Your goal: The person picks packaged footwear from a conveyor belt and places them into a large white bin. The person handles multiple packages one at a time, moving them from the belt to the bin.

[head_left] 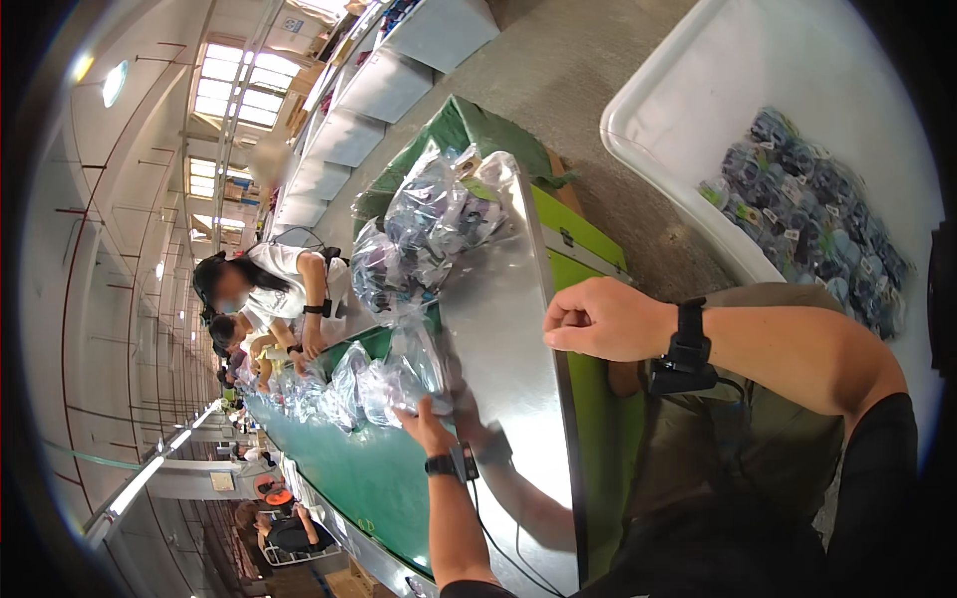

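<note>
My left hand (429, 427) reaches over the edge of the metal tabletop and grips a clear plastic bag (397, 387) of pale bluish contents. My right hand (596, 321) hovers above the near edge of the metal table, its fingers curled in and nothing seen in them. Beyond my hands, a heap of clear plastic bags (424, 224) with dark and bluish contents lies on the metal top (493, 289). More such bags (314, 402) lie in a row along the green conveyor belt (349, 473).
A large white bin (653, 110) at the right holds a pile of bagged bluish items (797, 214). A green cloth-lined container (464, 120) stands behind the heap. Co-workers (284, 284) handle bags along the belt. White bins (384, 95) line the back; another person (294, 528) sits beyond the belt.
</note>
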A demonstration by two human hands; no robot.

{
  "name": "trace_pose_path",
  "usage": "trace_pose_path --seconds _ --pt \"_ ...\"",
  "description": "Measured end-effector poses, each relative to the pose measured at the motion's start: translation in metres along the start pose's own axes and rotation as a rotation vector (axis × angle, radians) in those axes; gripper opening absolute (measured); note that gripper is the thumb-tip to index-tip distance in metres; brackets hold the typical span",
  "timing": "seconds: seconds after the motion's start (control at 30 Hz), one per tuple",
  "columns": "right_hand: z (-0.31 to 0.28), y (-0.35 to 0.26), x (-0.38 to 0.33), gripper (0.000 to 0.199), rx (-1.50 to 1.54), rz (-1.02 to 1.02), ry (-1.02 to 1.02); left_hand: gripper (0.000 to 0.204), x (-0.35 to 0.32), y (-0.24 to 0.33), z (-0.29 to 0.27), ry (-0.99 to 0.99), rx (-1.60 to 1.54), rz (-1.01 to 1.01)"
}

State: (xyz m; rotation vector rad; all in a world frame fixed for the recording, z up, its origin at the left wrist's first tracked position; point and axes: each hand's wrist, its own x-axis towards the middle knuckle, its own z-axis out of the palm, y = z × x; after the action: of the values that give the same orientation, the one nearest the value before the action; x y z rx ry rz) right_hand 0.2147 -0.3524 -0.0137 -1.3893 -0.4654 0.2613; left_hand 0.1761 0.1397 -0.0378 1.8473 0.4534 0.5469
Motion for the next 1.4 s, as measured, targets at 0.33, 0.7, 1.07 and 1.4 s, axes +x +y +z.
trace_pose_path --seconds 0.33,0.7,1.07,1.4 --pt "0.009 0.0 -0.005 0.03 -0.023 0.06 -0.065 0.038 -0.134 0.08 -0.021 -0.079 0.364 0.158" --pt "0.029 0.004 -0.017 0.033 -0.199 -0.016 -0.126 0.078 -0.172 0.087 0.051 -0.259 0.081 -0.121" --pt "0.064 -0.026 -0.064 0.046 -0.89 -0.768 -0.037 0.051 -0.238 0.129 0.137 -0.538 -0.662 -0.617" --pt "-0.098 -0.075 -0.139 0.059 -0.979 -0.451 0.346 0.055 -0.238 0.142 0.156 -0.922 -0.254 -0.261"
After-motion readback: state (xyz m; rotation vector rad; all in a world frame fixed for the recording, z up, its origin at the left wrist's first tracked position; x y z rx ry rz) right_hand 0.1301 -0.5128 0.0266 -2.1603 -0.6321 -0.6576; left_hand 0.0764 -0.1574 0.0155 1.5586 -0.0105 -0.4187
